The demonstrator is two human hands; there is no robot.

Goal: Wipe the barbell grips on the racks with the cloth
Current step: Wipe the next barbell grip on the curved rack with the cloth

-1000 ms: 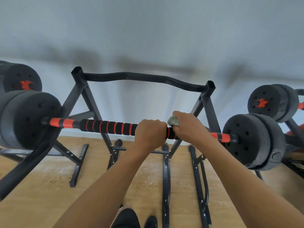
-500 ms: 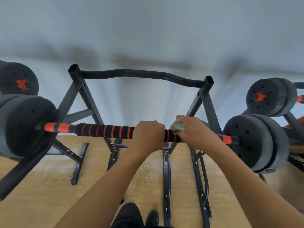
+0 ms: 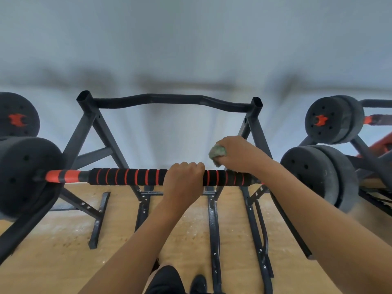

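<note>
A barbell lies across a black rack (image 3: 99, 132); its grip (image 3: 127, 177) is black foam with orange rings. My left hand (image 3: 183, 177) grips the grip near its middle, fingers curled over the top. My right hand (image 3: 237, 153) holds a bunched pale green cloth (image 3: 217, 151) just above the grip's right part, lifted off the bar. Black weight plates sit at the bar's ends, at left (image 3: 23, 175) and right (image 3: 318, 177).
A curved black crossbar (image 3: 169, 100) joins the rack's two uprights. More plates on other racks show at far left (image 3: 17, 119) and far right (image 3: 333, 119). Rack feet spread over the wooden floor (image 3: 53, 251) below. A pale wall stands behind.
My right hand has let go of the grip and risen above the bar with the cloth. My left hand has kept its hold on the grip.
</note>
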